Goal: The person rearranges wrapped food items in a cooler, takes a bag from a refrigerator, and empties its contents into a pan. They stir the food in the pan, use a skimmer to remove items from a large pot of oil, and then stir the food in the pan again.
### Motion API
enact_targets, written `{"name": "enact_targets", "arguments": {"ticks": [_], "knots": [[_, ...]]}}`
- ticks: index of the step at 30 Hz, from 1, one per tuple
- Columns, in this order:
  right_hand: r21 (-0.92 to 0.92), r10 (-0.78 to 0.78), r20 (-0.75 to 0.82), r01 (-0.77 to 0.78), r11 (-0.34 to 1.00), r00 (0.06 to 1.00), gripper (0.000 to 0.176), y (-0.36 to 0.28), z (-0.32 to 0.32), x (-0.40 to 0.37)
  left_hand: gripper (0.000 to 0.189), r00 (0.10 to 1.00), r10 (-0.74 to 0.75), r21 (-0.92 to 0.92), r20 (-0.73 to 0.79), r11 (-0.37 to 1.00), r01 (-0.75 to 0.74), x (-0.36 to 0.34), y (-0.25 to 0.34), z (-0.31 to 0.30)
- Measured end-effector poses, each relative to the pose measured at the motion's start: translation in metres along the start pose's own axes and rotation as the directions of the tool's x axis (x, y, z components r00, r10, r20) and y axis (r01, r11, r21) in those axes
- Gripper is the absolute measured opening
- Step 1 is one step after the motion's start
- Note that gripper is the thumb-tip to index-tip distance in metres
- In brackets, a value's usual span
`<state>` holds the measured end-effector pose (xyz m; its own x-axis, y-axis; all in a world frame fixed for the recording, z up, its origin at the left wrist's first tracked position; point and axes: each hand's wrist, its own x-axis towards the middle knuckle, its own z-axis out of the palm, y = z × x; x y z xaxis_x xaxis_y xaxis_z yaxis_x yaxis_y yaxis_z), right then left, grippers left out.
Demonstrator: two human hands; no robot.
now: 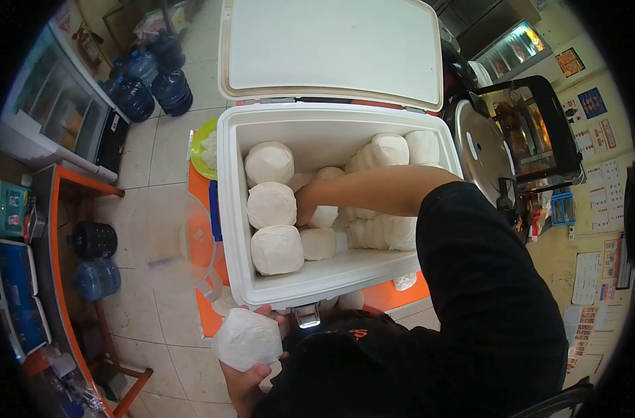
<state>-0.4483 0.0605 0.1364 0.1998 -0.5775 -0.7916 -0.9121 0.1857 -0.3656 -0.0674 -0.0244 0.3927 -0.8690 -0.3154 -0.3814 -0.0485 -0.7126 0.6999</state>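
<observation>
My left hand (245, 380) is wrapped round a white paper-wrapped bundle (248, 340), squat and rounded, just outside the near left corner of a white cooler (228, 174). Deep inside that cooler is my right hand (306, 203), between the left column of bundles and the middle ones; its fingers are hidden. Beside it on the left sits a similar wrapped bundle (271, 205), with one bundle (269, 163) behind and another bundle (277, 250) in front. A smaller-looking bundle (319, 244) lies lower down, and several more fill the right side, partly covered by my forearm.
The cooler's lid (331, 49) stands open at the back, and its metal latch (306, 315) is at the front. An orange table (394, 296) supports it. Left are a green plate (198, 157) and a translucent container (182, 240); right, a large round metal lid (481, 150).
</observation>
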Motion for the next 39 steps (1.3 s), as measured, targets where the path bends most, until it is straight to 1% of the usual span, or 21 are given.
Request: {"name": "enact_targets", "arguments": {"ticks": [1,3,6,9,12,13,14,16,17,18,21,22,23,25,26,27,30,32,34,36,39], "knots": [[-0.083,0.033,0.106,-0.024,0.996,0.994,0.045,-0.007,-0.003,-0.006,0.108,1.000,0.003,0.005,-0.005,1.000,-0.003,-0.001,0.000,0.001],[-0.336,0.031,0.381,0.108,0.936,0.924,0.045,-0.038,-0.030,-0.043,0.109,1.000,0.007,0.015,-0.017,1.000,-0.007,-0.003,0.002,-0.001],[-0.193,0.074,0.346,-0.006,0.981,0.935,0.045,-0.030,-0.027,-0.066,0.111,0.999,0.005,0.002,-0.050,1.000,-0.005,-0.009,0.005,-0.002],[-0.179,0.011,0.330,0.051,0.982,0.944,0.047,-0.011,-0.006,-0.063,0.113,0.996,-0.002,0.000,-0.085,1.000,0.002,-0.010,0.009,-0.003],[-0.252,0.120,0.336,-0.033,0.967,0.934,0.048,-0.007,-0.010,-0.040,0.114,0.996,-0.011,0.027,-0.087,1.000,0.014,-0.010,0.010,-0.007],[-0.046,-0.023,0.185,0.032,0.998,0.982,0.048,-0.002,-0.006,-0.035,0.114,0.997,-0.013,0.033,-0.081,0.999,0.016,-0.010,0.010,-0.008],[0.148,-0.131,0.003,0.129,0.981,0.991,0.049,0.005,-0.002,-0.031,0.114,0.997,-0.016,0.038,-0.074,0.999,0.019,-0.009,0.009,-0.008],[0.326,-0.132,-0.046,0.139,0.935,0.990,0.048,-0.005,-0.004,-0.037,0.113,0.998,-0.017,0.033,-0.061,0.999,0.019,-0.006,0.007,-0.006],[0.317,-0.063,0.105,0.027,0.948,0.993,0.048,-0.034,-0.019,-0.054,0.113,0.998,-0.016,0.032,-0.053,0.999,0.017,-0.005,0.006,-0.006],[0.293,0.007,0.252,-0.083,0.953,0.968,0.047,-0.055,-0.026,-0.062,0.112,0.999,-0.007,0.038,-0.040,0.999,0.008,-0.004,0.005,-0.007],[0.218,0.040,0.204,-0.085,0.972,0.978,0.047,-0.047,0.009,-0.026,0.111,0.999,0.006,0.032,-0.031,0.999,-0.005,-0.001,0.000,-0.005],[0.163,-0.100,0.114,0.080,0.983,0.988,0.049,-0.038,0.029,-0.009,0.110,0.999,-0.006,0.027,-0.038,1.000,0.007,0.000,0.001,-0.002],[0.094,-0.243,0.031,0.239,0.967,0.970,0.051,-0.027,0.050,0.009,0.110,0.999,-0.019,0.024,-0.045,1.000,0.020,0.001,0.002,0.000],[-0.032,-0.246,0.134,0.252,0.967,0.960,0.052,-0.040,0.052,0.005,0.109,0.999,-0.009,0.035,-0.041,0.999,0.010,0.002,0.003,0.004],[-0.099,-0.091,0.299,0.125,0.987,0.950,0.050,-0.068,0.026,-0.023,0.109,0.999,0.001,0.040,-0.043,0.999,0.000,0.002,0.004,0.004],[-0.188,0.073,0.445,0.014,0.982,0.892,0.048,-0.086,0.013,-0.039,0.109,0.999,0.007,0.049,-0.038,0.999,-0.005,0.000,0.005,0.003],[-0.287,0.067,0.551,0.114,0.951,0.832,0.045,-0.051,0.073,-0.023,0.108,0.998,0.027,0.080,-0.048,0.997,-0.023,-0.011,0.011,-0.003],[-0.446,0.053,0.466,0.183,0.876,0.883,0.042,-0.061,0.065,-0.040,0.107,0.997,0.039,0.108,-0.064,0.994,-0.032,-0.018,0.014,-0.007],[-0.509,0.031,0.379,0.180,0.842,0.925,0.043,-0.075,0.043,-0.058,0.108,0.994,0.075,0.088,-0.081,0.994,-0.068,-0.021,0.011,-0.013],[-0.467,0.014,0.284,0.125,0.875,0.959,0.046,-0.084,0.022,-0.073,0.111,0.992,0.077,0.052,-0.101,0.996,-0.072,-0.022,0.009,-0.012],[-0.403,0.247,0.129,-0.177,0.898,0.960,0.052,-0.070,0.014,-0.094,0.118,0.993,0.054,-0.015,-0.103,0.998,-0.056,-0.015,0.016,0.000]]}}
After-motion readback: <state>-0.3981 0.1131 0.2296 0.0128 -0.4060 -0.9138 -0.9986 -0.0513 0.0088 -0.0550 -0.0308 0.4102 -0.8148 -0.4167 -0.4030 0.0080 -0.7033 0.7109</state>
